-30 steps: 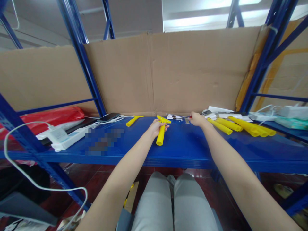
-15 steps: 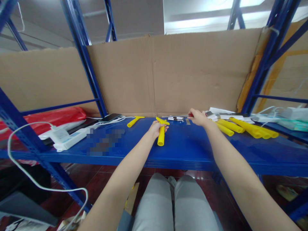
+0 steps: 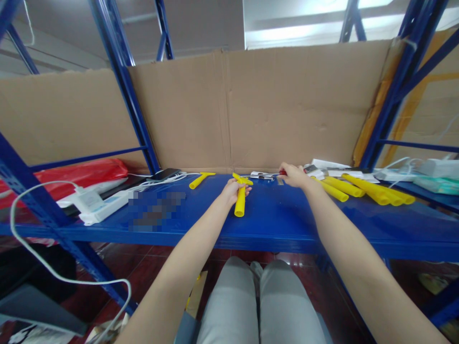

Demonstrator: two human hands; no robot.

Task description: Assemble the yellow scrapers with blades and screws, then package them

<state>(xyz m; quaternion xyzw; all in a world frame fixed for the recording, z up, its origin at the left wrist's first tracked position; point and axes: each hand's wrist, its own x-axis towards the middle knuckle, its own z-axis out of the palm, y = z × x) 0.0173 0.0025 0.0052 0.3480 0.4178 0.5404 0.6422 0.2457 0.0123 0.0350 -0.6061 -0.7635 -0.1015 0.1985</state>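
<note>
My left hand (image 3: 232, 191) is closed around a yellow T-shaped plastic piece (image 3: 240, 205), whose round hollow handle points toward me and whose crossbar lies at the far end. To its right, my right hand (image 3: 293, 176) is closed on a screwdriver (image 3: 282, 172); its red handle shows at the fingertips and its thin shaft is hard to make out. Small metal and white bits (image 3: 263, 176) lie between the hands near the cardboard. A second yellow T-shaped piece (image 3: 201, 180) rests on the blue shelf (image 3: 276, 224) left of my left hand.
Several yellow tubes (image 3: 373, 191) lie on the right, beside white papers (image 3: 330, 167). On the left are a white power strip (image 3: 103, 210), a phone (image 3: 165, 175) with cables and a red bag (image 3: 93, 172). A cardboard sheet (image 3: 287, 105) walls off the back.
My right hand has shifted very slightly left with the screwdriver, and less of the shaft shows. My left hand keeps its grip on the yellow piece, almost unmoved.
</note>
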